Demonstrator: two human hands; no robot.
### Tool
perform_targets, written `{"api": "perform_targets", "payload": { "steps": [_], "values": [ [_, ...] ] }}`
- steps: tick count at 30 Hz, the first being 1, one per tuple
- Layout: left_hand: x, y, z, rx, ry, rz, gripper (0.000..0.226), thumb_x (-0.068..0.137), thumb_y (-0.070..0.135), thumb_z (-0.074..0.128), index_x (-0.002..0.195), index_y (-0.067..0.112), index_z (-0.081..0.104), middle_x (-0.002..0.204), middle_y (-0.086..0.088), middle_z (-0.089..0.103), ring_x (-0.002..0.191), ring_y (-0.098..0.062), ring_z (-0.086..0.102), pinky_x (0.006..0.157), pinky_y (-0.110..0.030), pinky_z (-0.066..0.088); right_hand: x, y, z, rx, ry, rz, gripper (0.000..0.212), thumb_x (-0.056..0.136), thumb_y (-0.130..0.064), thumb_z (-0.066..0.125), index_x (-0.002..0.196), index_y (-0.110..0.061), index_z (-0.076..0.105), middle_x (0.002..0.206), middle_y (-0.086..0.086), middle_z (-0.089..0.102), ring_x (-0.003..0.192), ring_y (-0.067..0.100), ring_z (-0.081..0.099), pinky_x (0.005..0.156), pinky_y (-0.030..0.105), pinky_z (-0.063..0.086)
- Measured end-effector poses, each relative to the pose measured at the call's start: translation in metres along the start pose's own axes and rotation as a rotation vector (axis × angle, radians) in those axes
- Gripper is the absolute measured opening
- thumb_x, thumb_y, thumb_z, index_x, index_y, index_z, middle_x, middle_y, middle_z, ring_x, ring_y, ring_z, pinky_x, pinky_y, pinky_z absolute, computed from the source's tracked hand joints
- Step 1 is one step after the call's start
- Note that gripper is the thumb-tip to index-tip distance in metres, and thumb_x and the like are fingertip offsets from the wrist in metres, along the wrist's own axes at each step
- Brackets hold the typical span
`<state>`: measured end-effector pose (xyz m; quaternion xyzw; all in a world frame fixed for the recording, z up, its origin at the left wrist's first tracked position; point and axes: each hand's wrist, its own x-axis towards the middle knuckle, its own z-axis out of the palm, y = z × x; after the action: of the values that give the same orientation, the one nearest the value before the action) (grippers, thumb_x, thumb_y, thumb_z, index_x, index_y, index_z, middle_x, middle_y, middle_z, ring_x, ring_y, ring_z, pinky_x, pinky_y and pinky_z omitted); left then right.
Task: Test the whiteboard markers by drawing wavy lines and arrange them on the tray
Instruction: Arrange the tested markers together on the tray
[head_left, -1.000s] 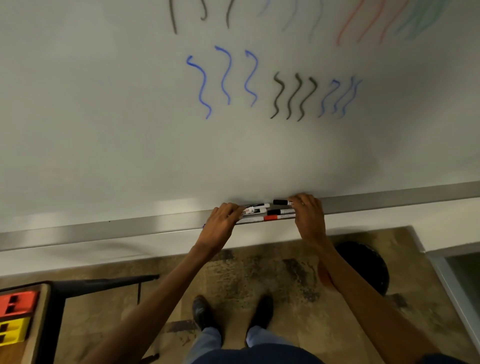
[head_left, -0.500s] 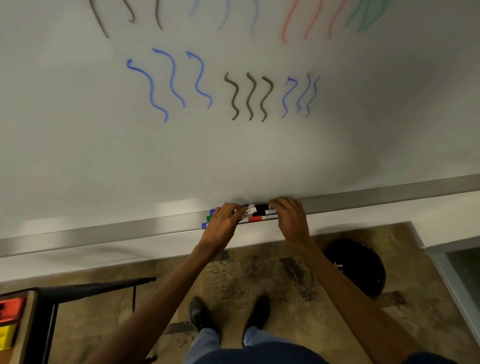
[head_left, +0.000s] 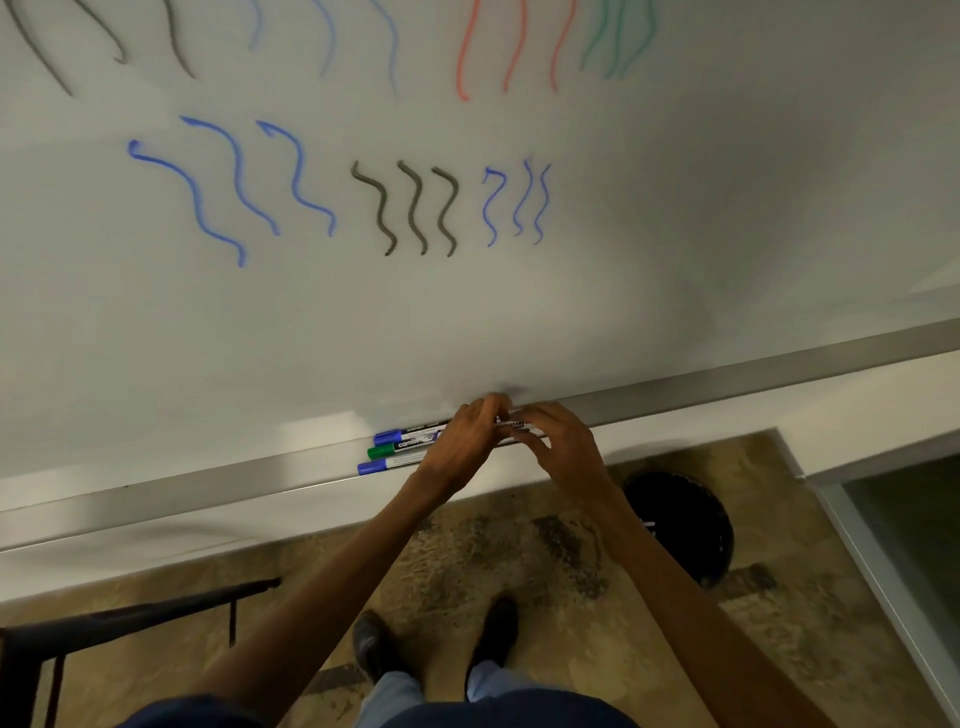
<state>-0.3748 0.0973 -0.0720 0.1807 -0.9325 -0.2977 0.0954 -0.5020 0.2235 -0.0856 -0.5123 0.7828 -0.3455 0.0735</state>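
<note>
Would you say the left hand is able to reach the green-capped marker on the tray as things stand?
Probably yes: the green-capped marker lies on the tray with its barrel running under the left hand, its cap end uncovered, blue-capped markers beside it.

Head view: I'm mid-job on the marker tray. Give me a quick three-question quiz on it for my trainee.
1. True or false: the green-capped white marker lies between two blue-capped white markers on the long grey metal tray.
2. Multiple choice: what colour are the three wavy lines in the middle of the lower row on the white whiteboard? A red, B dark grey, C green.
3. Short answer: does the left hand or the right hand cover those three markers' barrels?

Key: 1 true; 2 B; 3 the left hand.
</note>
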Motion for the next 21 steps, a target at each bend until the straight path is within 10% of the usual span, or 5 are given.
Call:
{"api": "perform_targets", "payload": {
  "steps": [21],
  "values": [
    [-0.011,-0.024,0.027,0.155,0.110,-0.031,0.034,0.096,0.022,0.060,0.128,0.010,0.059,0.127,-0.010,0.063,0.116,-0.027,0.058,0.099,-0.043,0.049,-0.008,0.107,-0.053,-0.126,-0.014,0.180,0.029,0.096,-0.013,0.045,0.113,-0.006,0.067,0.112,0.011,0.066,0.102,0.024,0.060,0.090,0.030,0.046]
  ]
}}
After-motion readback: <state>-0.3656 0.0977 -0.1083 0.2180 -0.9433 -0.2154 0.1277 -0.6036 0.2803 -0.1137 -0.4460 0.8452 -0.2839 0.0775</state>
